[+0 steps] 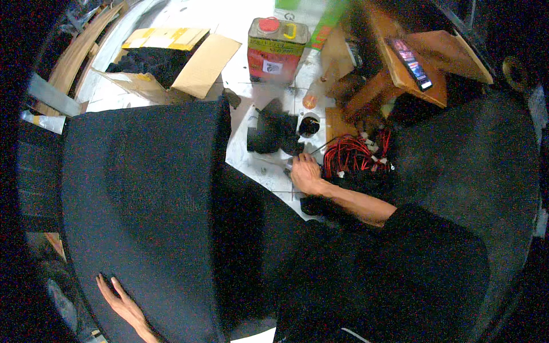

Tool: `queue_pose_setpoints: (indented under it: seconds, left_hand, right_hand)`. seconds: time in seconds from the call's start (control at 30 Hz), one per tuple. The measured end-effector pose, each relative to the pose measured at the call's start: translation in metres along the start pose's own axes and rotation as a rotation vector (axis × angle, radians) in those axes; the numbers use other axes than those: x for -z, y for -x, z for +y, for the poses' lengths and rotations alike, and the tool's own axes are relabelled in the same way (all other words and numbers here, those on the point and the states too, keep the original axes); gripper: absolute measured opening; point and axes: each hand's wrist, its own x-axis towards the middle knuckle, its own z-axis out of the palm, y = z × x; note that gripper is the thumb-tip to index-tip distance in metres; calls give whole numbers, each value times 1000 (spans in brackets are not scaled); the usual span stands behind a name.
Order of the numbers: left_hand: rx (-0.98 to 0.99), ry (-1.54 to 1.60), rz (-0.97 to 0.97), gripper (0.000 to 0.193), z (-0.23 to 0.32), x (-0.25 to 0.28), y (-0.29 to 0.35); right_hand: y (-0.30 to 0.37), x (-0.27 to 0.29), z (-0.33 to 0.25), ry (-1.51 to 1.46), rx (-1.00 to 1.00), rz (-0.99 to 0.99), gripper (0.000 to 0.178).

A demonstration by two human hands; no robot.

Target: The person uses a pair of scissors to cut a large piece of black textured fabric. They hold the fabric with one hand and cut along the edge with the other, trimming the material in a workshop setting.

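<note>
My left hand [123, 303] lies on a large black fabric-covered panel [154, 183] at the left, fingers stretched out and apart. Low over the white tiled floor, my right hand [306, 173] has its fingers curled together. Something small and pale shows at its fingertips, too unclear to name. A thin dark line runs from near these fingers toward a bundle of red and black wires [349, 153] just to the right. Black scraps [275, 128] lie on the floor beyond the hand, beside a small round container with dark contents [309, 126].
A red and yellow metal can [274, 54] with a red cap stands at the back. An open cardboard box [197, 71] at the far left holds black cloth. At the right, a lit phone [410, 63] rests on brown cardboard [434, 94]. A large black surface [469, 171] fills the right side.
</note>
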Motion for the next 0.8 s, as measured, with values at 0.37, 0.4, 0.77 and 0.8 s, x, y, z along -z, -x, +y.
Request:
queue_pose_setpoints:
  seconds: [0.37,0.4,0.77,0.8]
  left_hand:
    - [-23,-31,3,54,-9,-3,-3]
    - [-13,-29,3,54,-8,1,-1]
    - [-357,-24,-53,45,131,74,52]
    - [-391,92,-123,50,161,88,60]
  right_hand:
    - [-7,-4,9,-61,-8,-27,32]
    - [-9,4,5,-51,3,-90,31]
    - [-2,50,-1,-262,7,-229,32]
    - [3,50,2,-262,58,-169,33]
